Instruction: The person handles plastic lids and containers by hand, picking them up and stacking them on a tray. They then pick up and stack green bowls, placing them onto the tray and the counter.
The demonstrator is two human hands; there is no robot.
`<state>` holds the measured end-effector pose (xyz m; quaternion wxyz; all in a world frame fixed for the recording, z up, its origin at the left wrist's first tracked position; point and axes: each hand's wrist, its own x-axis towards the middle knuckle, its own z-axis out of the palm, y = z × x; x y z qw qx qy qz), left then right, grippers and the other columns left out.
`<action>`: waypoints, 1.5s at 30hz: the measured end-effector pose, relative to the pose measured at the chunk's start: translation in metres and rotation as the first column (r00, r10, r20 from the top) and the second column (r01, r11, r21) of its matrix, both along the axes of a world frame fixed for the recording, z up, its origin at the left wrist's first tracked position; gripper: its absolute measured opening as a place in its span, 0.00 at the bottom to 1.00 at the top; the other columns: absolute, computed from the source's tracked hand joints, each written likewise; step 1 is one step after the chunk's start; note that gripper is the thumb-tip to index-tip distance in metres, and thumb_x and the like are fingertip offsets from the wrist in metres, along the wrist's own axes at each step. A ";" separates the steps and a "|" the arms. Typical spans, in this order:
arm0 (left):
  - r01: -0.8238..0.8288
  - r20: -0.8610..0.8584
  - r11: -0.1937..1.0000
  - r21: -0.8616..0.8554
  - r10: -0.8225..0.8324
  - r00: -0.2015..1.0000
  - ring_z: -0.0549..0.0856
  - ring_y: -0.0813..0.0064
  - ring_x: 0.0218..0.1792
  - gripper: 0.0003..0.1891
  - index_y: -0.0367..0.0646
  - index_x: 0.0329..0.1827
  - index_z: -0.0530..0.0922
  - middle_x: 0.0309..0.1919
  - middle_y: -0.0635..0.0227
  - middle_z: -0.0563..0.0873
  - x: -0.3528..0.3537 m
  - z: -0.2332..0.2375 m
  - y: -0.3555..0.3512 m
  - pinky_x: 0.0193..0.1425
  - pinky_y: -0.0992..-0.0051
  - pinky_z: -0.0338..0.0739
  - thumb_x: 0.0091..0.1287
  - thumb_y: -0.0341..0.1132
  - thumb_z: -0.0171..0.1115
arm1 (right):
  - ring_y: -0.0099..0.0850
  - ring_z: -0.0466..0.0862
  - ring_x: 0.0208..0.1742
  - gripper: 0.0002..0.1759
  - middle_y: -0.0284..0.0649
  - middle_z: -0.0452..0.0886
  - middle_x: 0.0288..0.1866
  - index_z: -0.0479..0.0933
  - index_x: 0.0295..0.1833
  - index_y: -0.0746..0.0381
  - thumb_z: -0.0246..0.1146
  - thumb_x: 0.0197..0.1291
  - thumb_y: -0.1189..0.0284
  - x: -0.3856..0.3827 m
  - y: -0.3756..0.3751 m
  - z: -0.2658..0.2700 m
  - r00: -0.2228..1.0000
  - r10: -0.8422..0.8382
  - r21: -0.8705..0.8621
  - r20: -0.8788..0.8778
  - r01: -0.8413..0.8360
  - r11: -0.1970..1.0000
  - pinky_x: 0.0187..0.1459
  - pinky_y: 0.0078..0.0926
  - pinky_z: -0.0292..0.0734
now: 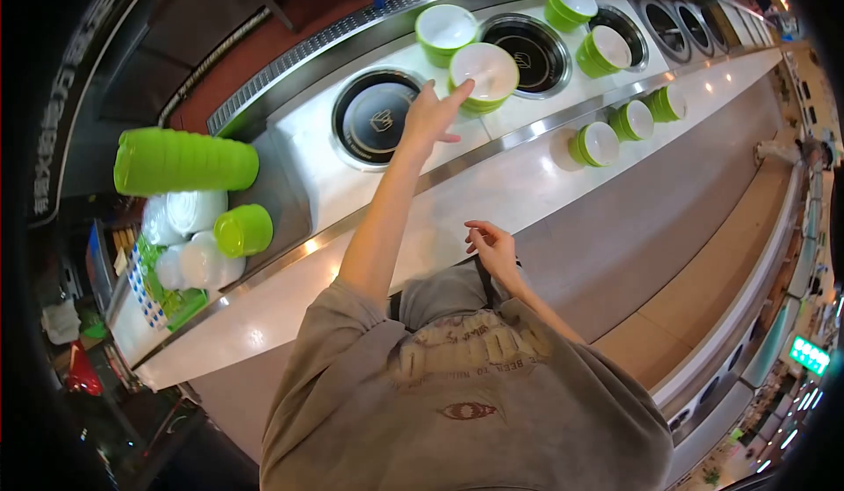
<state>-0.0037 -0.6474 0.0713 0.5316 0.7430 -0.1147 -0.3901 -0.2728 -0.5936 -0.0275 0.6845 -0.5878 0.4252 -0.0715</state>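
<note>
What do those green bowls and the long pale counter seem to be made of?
The green bowls, such as the one the left hand touches, look like glossy moulded plastic, perhaps melamine: even green outside, smooth white inside. The counter looks like polished stone or a synthetic slab; it mirrors the lamps.

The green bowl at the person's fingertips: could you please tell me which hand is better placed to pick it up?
Left, probably. The left hand touches the green bowl at its rim, arm outstretched; the right hand is empty, close to the body.
</note>
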 end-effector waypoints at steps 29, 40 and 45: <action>-0.123 0.382 0.987 -0.101 0.152 0.912 0.80 0.53 0.67 0.41 0.47 0.77 0.70 0.70 0.54 0.78 -0.123 0.038 0.237 0.68 0.66 0.76 0.54 0.16 0.60 | 0.59 0.65 0.77 0.68 0.47 0.60 0.81 0.54 0.83 0.50 0.56 0.43 0.17 0.054 0.006 0.051 0.896 0.201 0.907 0.397 -0.416 0.061 0.63 0.86 0.62; -0.198 0.628 0.971 -0.136 0.239 0.740 0.78 0.50 0.65 0.41 0.44 0.75 0.72 0.69 0.53 0.75 -0.059 0.086 0.387 0.70 0.61 0.72 0.51 0.25 0.71 | 0.53 0.66 0.78 0.65 0.45 0.62 0.81 0.56 0.82 0.52 0.72 0.44 0.30 0.169 0.110 0.077 0.832 0.261 0.709 0.489 -0.554 0.437 0.68 0.82 0.63; -0.290 0.713 0.951 -0.109 0.277 0.644 0.73 0.50 0.68 0.44 0.40 0.75 0.70 0.69 0.54 0.74 -0.020 0.086 0.424 0.75 0.60 0.66 0.52 0.37 0.78 | 0.39 0.75 0.71 0.48 0.41 0.72 0.71 0.61 0.76 0.59 0.78 0.54 0.62 0.240 0.157 0.091 0.790 0.172 0.532 0.588 -0.538 0.654 0.70 0.46 0.74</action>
